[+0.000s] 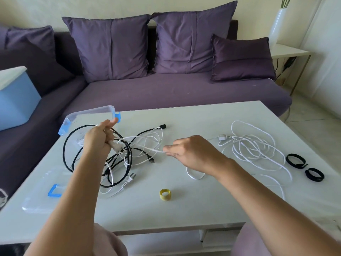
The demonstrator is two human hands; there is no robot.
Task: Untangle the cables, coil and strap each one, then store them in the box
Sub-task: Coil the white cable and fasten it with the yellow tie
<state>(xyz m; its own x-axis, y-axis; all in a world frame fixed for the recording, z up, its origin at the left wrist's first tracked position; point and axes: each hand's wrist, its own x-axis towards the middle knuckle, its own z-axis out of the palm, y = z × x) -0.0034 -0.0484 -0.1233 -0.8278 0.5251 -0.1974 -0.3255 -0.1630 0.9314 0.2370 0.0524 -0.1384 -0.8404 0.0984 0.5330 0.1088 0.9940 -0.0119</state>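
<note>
My left hand (98, 139) grips the tangled bundle of black and white cables (130, 156), left of centre. My right hand (188, 152) pinches a thin flat white cable (151, 149) running from it. Light and limp; I judge it best taken near its plug (115, 147), seemingly at my left fist.

Left hand (97, 139) raised, fingers (107, 133) curled; right hand (188, 152) apparently pinching, arms outstretched.
</note>
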